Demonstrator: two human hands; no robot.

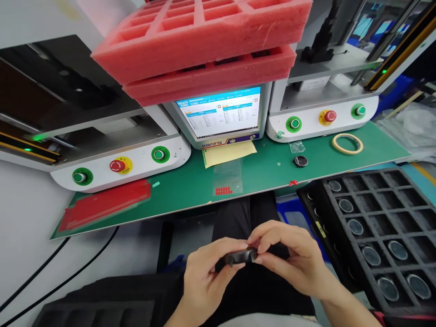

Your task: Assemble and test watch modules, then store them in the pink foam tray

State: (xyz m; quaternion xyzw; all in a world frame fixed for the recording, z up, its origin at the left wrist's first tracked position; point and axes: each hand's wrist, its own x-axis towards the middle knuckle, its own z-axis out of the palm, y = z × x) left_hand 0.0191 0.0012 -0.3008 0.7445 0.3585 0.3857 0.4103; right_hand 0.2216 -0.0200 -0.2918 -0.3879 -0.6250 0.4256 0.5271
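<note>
Above my lap, my left hand (213, 272) pinches a small black watch case (241, 257) between thumb and fingers. It is seen edge-on, with lug-like ends pointing down, and its face cannot be made out. The fingers of my right hand (289, 256) close on the right end of the same watch case. My fingertips hide part of it. At my right, a black foam tray (379, 206) holds several round watch cases (398, 250) in its compartments. Another round dark watch case (300, 161) lies on the green bench top (269, 175).
Pink foam trays (211, 50) are stacked over the monitor (220, 113). Test machines with green buttons (159, 155) and red stop buttons (329, 116) flank it. A tape roll (347, 143), red label sheets (105, 204) and a clear bag (227, 179) lie on the bench. Black trays (102, 304) stand lower left.
</note>
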